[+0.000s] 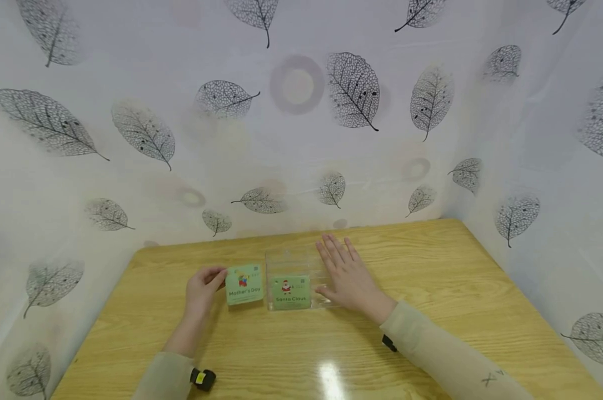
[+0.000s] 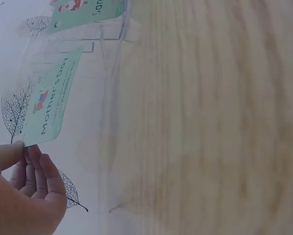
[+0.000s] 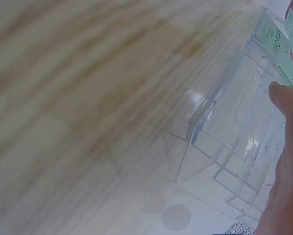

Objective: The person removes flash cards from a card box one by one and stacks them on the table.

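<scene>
Between thumb and fingers my left hand pinches the left edge of a green card printed "Mother's Day". In the left wrist view the same card stands out from the fingertips. Just right of it, a clear plastic box with compartments holds a green "Santa Claus" card in its left front section. My right hand lies with straight, spread fingers over the box's right side, hiding part of it. In the right wrist view the thumb is close over the clear box.
A wood-grain table carries the box near its back edge. Behind and at both sides hangs a pale cloth with dark leaf prints. Each wrist wears a small black camera, the left camera having a yellow mark.
</scene>
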Tool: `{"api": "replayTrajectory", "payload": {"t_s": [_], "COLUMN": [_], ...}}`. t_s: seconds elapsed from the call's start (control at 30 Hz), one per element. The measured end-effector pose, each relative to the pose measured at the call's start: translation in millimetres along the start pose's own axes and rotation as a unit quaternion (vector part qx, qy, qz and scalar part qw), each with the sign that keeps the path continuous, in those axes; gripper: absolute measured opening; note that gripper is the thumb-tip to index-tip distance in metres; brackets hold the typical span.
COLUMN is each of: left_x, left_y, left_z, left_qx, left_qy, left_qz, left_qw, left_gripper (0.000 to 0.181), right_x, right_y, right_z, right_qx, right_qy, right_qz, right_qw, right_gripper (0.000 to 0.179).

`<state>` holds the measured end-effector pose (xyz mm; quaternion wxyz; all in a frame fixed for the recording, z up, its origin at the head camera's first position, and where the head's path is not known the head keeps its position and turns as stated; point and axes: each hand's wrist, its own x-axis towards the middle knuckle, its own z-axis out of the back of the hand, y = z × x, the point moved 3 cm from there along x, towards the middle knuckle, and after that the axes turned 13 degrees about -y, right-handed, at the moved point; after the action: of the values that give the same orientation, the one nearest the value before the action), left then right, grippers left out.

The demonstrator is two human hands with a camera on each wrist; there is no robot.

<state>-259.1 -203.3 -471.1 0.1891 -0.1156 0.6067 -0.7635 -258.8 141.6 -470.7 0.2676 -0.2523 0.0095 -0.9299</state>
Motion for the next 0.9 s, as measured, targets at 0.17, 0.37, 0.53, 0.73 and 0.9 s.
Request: {"api": "replayTrajectory", "payload": {"t_s": [0.17,0.37,0.53,0.73,0.9], "left_x": [-0.2,2.3,5.3,8.3,9.7], "left_y": [3.6,6.9,9.6,14.6,16.4], "left_z": [2.7,4.3,4.9,7.4,7.3], "left_qx": [0.012,0.054,0.081,0.118,0.134], "left_qy": [0.006,0.019,0.025,0.029,0.035], "left_qz": [0.001,0.003,-0.001,-0.013,-0.027], "left_qw": [0.9999,0.9983,0.9964,0.9925,0.9901], "left_gripper": [0.030,0.029,0.027,0.024,0.023], "right_x": [0.0,0.7,1.1,0.7,1.2], "right_y": [-0.2,0.2,0.1,-0.4,0.4], "right_z": [-1.4,0.3,1.8,1.9,3.4], "right_qx": [0.003,0.001,0.003,0.011,0.019], "right_qy": [0.010,0.004,0.010,0.020,0.021], "right_qz": [-0.004,-0.002,-0.003,-0.008,-0.010], "right_qw": [0.9999,1.0000,0.9999,0.9997,0.9996], "right_gripper": [0.106,0.105,0.105,0.104,0.104]}}
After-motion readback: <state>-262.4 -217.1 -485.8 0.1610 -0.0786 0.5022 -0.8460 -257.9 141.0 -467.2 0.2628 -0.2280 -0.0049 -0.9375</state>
